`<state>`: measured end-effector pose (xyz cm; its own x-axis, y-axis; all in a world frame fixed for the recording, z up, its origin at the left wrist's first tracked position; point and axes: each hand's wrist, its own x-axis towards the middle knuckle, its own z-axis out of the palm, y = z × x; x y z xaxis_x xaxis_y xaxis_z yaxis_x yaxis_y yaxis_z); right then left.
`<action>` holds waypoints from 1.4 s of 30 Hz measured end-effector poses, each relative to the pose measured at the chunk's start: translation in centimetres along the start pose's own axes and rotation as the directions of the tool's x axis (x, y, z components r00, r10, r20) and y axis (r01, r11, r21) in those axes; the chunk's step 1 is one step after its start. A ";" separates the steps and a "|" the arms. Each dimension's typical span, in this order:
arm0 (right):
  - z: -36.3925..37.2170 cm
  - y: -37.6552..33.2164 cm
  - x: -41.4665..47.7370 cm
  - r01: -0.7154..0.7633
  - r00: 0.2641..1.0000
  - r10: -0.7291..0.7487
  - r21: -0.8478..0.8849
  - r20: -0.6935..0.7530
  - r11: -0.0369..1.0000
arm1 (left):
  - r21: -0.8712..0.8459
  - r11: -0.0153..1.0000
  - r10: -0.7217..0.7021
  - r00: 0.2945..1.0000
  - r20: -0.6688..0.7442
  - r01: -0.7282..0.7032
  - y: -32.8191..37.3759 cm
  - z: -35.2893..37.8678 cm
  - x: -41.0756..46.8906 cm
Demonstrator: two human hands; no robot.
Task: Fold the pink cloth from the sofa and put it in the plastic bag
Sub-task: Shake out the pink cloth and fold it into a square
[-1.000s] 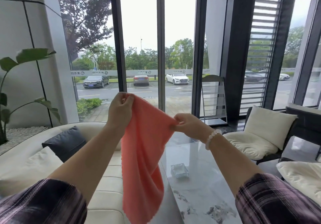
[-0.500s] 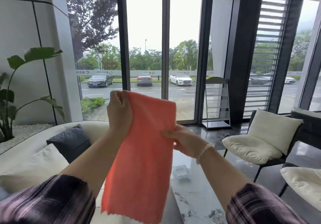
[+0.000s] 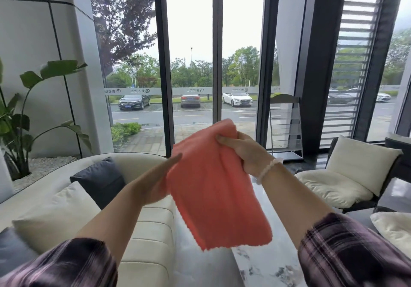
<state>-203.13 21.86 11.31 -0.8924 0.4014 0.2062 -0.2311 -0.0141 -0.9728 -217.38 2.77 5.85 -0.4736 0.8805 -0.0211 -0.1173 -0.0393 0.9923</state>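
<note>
1. Head view, far left: potted plant (image 3: 20, 117) by the wall, cream sofa (image 3: 146, 231) below it with a dark cushion (image 3: 97, 180) and a white cushion (image 3: 55, 215).
2. Left hand (image 3: 155, 182): open and flat, fingers stretched out, palm pressed against the left side of the pink cloth (image 3: 213, 186); not gripping.
3. Pink cloth: held up in the air in front of the window, over the gap between sofa and desk (image 3: 262, 264); hangs folded over into a narrow strip, lower edge free.
4. Right hand (image 3: 246, 153): closed on the cloth's upper right edge, fingers curled over the front; pale bead bracelet (image 3: 269, 168) on the wrist.
5. Both plaid sleeves are pushed up the forearms.
6. Right: marble-top desk below the cloth, dark armchair (image 3: 347, 175) with cream cushions beyond it.
</note>
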 end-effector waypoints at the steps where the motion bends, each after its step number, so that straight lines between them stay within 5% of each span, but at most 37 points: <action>1: -0.1 -0.5 0.2 0.002 1.000 -0.001 0.009 -0.030 1.000 | -0.018 0.999 -0.027 0.998 0.052 0.028 -0.4 0.2 -0.1; 5: -1.2 -1.6 0.8 -0.028 0.981 0.041 0.074 -0.189 0.997 | 0.014 0.998 -0.062 0.989 0.135 0.061 -0.6 1.3 0.0; 9: -2.6 -1.1 1.1 -0.078 0.938 0.115 0.124 -0.326 0.989 | -0.044 0.999 0.017 0.999 -0.033 -0.019 0.4 2.3 0.6; 14: -3.3 0.1 0.5 -0.253 0.959 0.236 -0.096 -0.159 0.963 | -0.059 0.986 0.126 0.931 -0.343 -0.156 1.6 4.0 1.6; 20: -3.2 0.3 0.2 -0.347 0.937 0.327 -0.215 -0.121 0.913 | 0.126 0.982 0.185 0.846 -0.500 -0.140 1.7 4.2 2.6; 24: -3.6 0.7 0.7 -0.358 0.912 0.344 -0.024 -0.224 0.933 | 0.165 0.974 0.216 0.841 -0.496 -0.153 1.9 3.7 2.9; 28: -4.0 1.1 0.5 -0.333 0.933 0.355 0.234 -0.058 0.913 | 0.267 0.955 0.240 0.871 -0.429 -0.132 2.1 3.3 3.1; 32: -3.7 1.4 0.8 -0.231 0.963 0.207 -0.129 -0.175 0.964 | 0.535 0.840 0.351 0.837 -0.419 -0.085 2.1 3.0 3.0; 36: -3.6 1.5 1.0 -0.122 0.971 -0.027 -0.585 -0.239 0.802 | 0.644 0.763 0.396 0.819 -0.415 -0.043 2.3 2.6 2.9; 42: -3.3 1.9 1.6 -0.022 0.946 -0.249 -0.806 -0.209 0.592 | 0.701 0.711 0.417 0.772 -0.480 0.052 2.6 2.0 2.5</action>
<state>-203.70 25.45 9.48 -0.7053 0.5746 0.4152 0.1954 0.7206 -0.6653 -217.11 5.81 8.66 -0.8333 0.4363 0.3394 0.5044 0.3490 0.7898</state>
